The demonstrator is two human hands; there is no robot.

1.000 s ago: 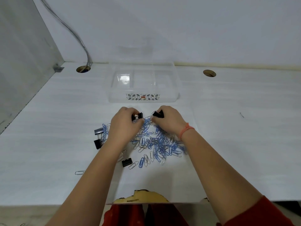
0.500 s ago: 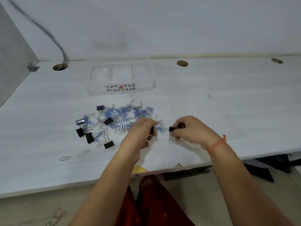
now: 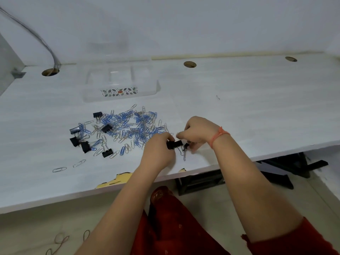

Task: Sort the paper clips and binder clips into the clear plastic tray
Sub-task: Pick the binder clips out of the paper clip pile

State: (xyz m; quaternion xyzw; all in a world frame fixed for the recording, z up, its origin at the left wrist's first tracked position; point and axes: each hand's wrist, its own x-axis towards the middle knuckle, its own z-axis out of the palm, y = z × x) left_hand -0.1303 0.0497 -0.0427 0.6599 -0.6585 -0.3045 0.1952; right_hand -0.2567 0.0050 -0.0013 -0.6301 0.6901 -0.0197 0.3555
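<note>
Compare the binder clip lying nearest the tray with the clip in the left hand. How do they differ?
The binder clip nearest the tray lies untouched on the desk; the clip in the left hand is pinched and partly hidden by fingers. The first sits at the pile's far left, the held clip near the desk's front edge. Both are black.

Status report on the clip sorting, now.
Left hand and right hand both pinching black binder clips near desk edge. Clear tray looks empty. Clip pile unsorted on desk. Nothing in the way.
</note>
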